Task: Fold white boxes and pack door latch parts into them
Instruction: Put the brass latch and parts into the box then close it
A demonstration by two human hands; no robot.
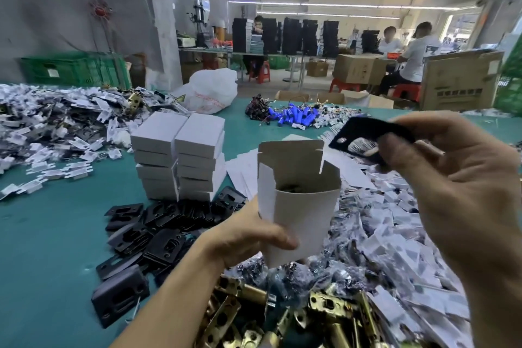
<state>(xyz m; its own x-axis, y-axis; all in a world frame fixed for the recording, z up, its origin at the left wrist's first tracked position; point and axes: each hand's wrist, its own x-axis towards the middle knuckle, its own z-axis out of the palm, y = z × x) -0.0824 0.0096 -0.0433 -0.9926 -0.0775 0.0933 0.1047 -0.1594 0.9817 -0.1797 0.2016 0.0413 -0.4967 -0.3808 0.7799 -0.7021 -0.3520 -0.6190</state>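
Head view: fingers (278,237) of the left hand (248,234) clasp an upright white cardboard box (299,206), top flap raised, mouth open, its dark contents unclear, while the right hand (457,178) pinches a flat black metal plate (364,133) in clear air just right of that mouth. Leftward the teal tabletop (42,234) lies open; stacked closed white boxes (178,155) and heaped black plates (158,229) sit behind, brass latch bodies (282,316) cut off by the bottom edge.
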